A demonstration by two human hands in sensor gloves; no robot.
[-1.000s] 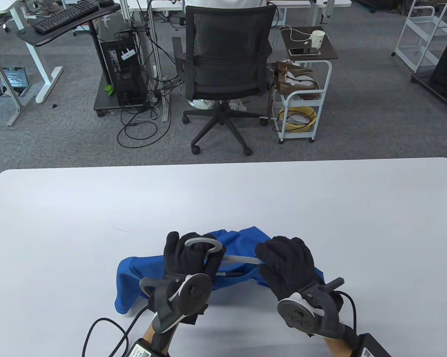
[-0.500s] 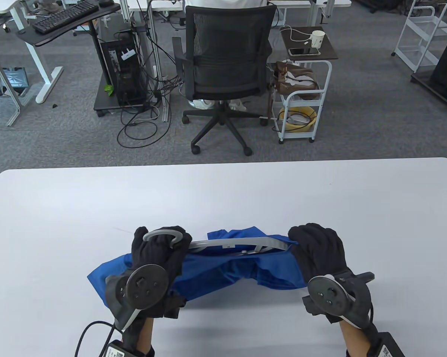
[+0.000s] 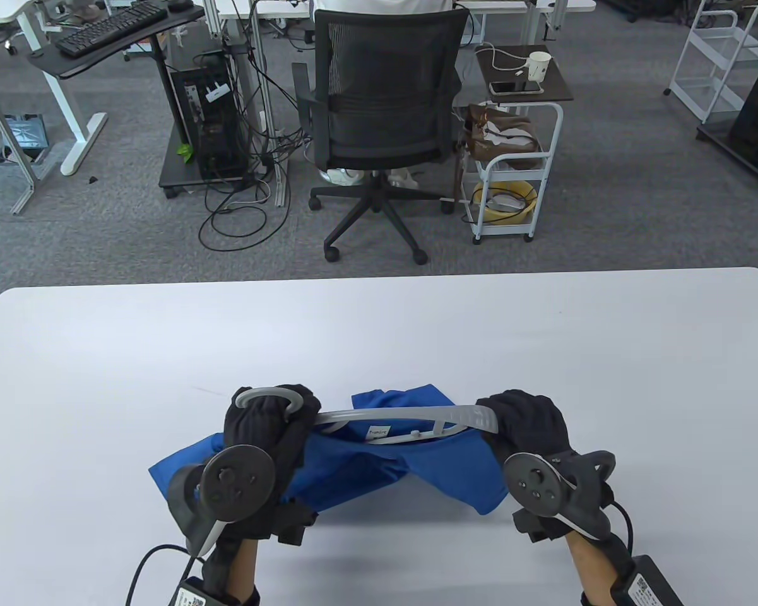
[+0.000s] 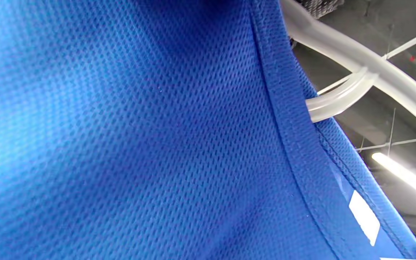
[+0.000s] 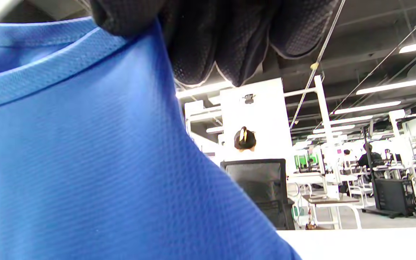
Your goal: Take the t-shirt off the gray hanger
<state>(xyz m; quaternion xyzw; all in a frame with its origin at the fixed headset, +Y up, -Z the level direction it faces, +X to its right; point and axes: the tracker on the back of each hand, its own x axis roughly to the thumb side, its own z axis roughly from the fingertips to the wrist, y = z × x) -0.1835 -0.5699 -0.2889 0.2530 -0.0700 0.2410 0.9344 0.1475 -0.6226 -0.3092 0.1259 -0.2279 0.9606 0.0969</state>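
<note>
A blue t-shirt (image 3: pixel 366 467) hangs from a gray hanger (image 3: pixel 410 416) held above the white table (image 3: pixel 379 328) near its front edge. My left hand (image 3: pixel 268 429) grips the hanger at its hook (image 3: pixel 265 396). My right hand (image 3: pixel 530 426) grips the shirt fabric by the hanger's right end (image 3: pixel 483 416), which sticks out bare. In the left wrist view the blue fabric (image 4: pixel 139 144) fills the frame, with the hanger's arm (image 4: pixel 356 61) at top right. In the right wrist view my gloved fingers (image 5: pixel 229 36) pinch the shirt's collar edge (image 5: pixel 49 79).
A black office chair (image 3: pixel 385 113) stands behind the table's far edge, with a small white cart (image 3: pixel 511 170) to its right. The white table stretches wide to the left, right and far side of the shirt.
My hands have moved apart, the left one to the left with the hook, the right one to the right. The hanger's right arm has come out bare above the shirt.
</note>
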